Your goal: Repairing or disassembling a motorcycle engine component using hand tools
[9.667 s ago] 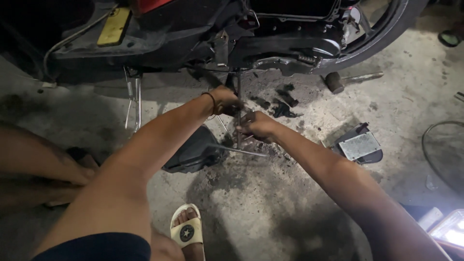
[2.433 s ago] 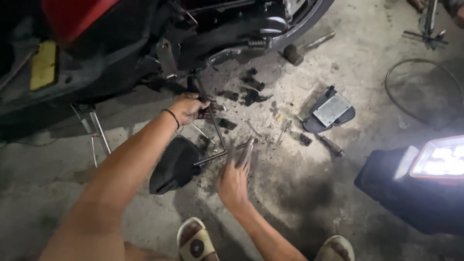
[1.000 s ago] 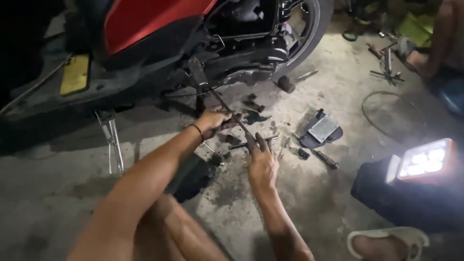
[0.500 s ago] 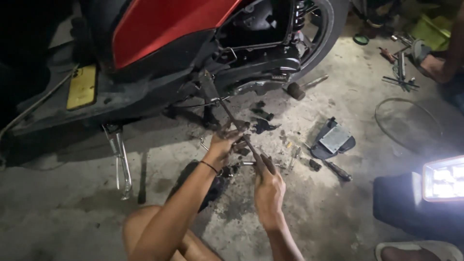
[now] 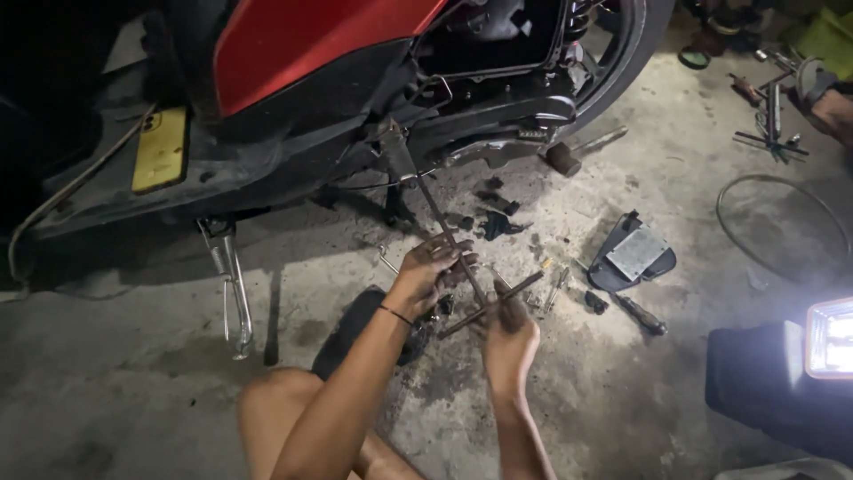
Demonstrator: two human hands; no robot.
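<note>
The T-handle wrench [image 5: 462, 258] is held slanted, its long shaft running from the dark underside of the red scooter [image 5: 355, 98] down to the crossbar just above the concrete floor [image 5: 115, 373]. The left hand [image 5: 431, 271] is closed around the middle of the shaft, and the right hand [image 5: 508, 333] is closed on the crossbar at the lower end. The upper tip is seated somewhere near the centre stand, though the exact fastener cannot be made out in the shadow. Much stripping appears already done: small black parts [image 5: 498, 218], a dark cover with a grey plate [image 5: 633, 258] and a screwdriver [image 5: 641, 314] are scattered nearby. The fastener under the wrench seems not yet freed.
</note>
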